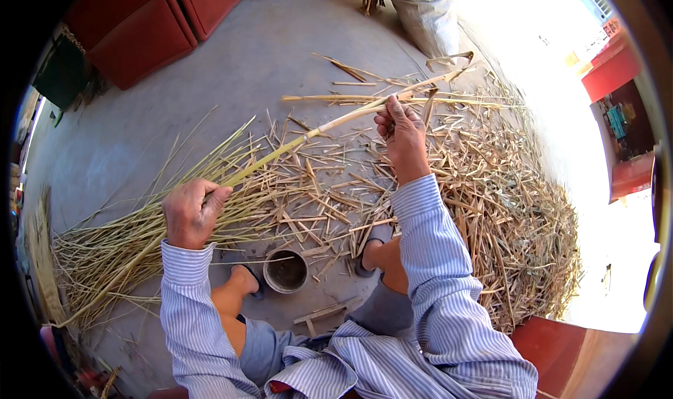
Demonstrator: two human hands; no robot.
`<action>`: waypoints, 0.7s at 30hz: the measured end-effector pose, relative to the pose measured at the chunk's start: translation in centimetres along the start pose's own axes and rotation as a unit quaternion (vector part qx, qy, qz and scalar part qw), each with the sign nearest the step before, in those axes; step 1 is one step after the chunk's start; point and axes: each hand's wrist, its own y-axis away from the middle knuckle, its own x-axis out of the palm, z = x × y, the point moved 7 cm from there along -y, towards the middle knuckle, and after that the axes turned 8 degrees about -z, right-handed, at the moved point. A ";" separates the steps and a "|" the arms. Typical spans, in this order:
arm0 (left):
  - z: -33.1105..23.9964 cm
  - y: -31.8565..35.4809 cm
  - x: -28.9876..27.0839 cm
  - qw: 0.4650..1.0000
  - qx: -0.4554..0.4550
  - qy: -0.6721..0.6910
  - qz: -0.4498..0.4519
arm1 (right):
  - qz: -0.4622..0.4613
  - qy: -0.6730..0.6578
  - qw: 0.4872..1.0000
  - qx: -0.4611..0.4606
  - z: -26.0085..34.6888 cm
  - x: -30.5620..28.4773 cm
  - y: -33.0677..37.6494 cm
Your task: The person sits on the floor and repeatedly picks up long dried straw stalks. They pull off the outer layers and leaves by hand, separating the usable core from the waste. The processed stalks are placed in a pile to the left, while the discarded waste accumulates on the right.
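Note:
A long, thin plant stalk (280, 151) runs slantwise across the view, yellow-green toward the left and pale, dry and ragged toward the far right. My left hand (191, 213) is closed around its nearer left part. With thumb and fingers pinched, my right hand (404, 134) grips its pale section farther up. Dry leafy bits hang by the stalk's far tip. Below my left hand and to its side lies a loose bundle of slender yellow-green stalks (116, 248). Broken husk pieces (308, 189) are strewn over the floor between my hands.
A large heap of dry husks (505, 238) spreads at the right. Between my feet stands a small round pot (286, 271), with a wooden piece (326, 313) nearer me. A pale sack (424, 14) stands at the back; red furniture (140, 28) is at the far left.

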 end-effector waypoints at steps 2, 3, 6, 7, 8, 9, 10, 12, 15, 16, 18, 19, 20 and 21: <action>0.1 -0.3 -0.4 1.000 0.014 -0.012 -0.001 | -0.050 -0.066 0.996 0.013 -0.2 -2.7 -1.9; 0.2 -0.4 -0.4 1.000 0.021 -0.017 -0.002 | -0.087 -0.100 0.991 0.026 -0.2 -4.4 -2.9; 0.4 -0.4 -0.4 0.999 0.043 -0.027 0.018 | -0.234 -0.247 0.937 0.075 -0.3 -10.7 -6.1; 0.5 -0.2 -0.4 0.998 0.052 -0.035 0.028 | -0.249 -0.260 0.926 0.110 -0.7 -11.3 -6.1; 0.8 0.0 -0.4 0.998 0.048 -0.036 0.032 | -0.233 -0.215 0.937 0.149 -1.7 -11.3 -6.2; 1.2 0.4 -0.4 0.998 0.044 -0.036 0.037 | -0.217 -0.168 0.943 0.188 -1.9 -9.8 -4.9; 1.3 0.6 -0.1 0.998 0.043 -0.032 0.042 | -0.142 -0.169 0.939 0.265 -2.5 -8.4 -5.0; 1.7 1.3 0.1 0.997 0.041 -0.034 0.062 | -0.014 -0.174 0.964 0.201 -0.5 -4.9 -3.7; 2.0 1.9 0.1 0.993 0.022 -0.026 0.113 | 0.063 -0.138 0.979 0.134 0.5 -2.9 -3.2; 2.3 2.4 0.3 0.989 0.013 -0.031 0.143 | 0.069 -0.117 0.984 0.118 0.5 -2.9 -3.4; 3.2 3.6 0.7 0.981 -0.002 -0.037 0.192 | 0.082 -0.029 0.994 0.065 0.5 -2.5 -3.1; 3.8 3.8 1.2 0.976 -0.006 -0.050 0.212 | 0.090 0.016 0.995 0.040 0.4 -2.0 -2.9; 4.3 4.1 1.6 0.971 -0.011 -0.063 0.231 | 0.116 0.011 0.992 0.050 -0.1 -1.4 -3.1; 4.7 4.7 2.1 0.964 -0.019 -0.075 0.253 | 0.132 0.024 0.989 0.057 -0.7 -0.6 -2.3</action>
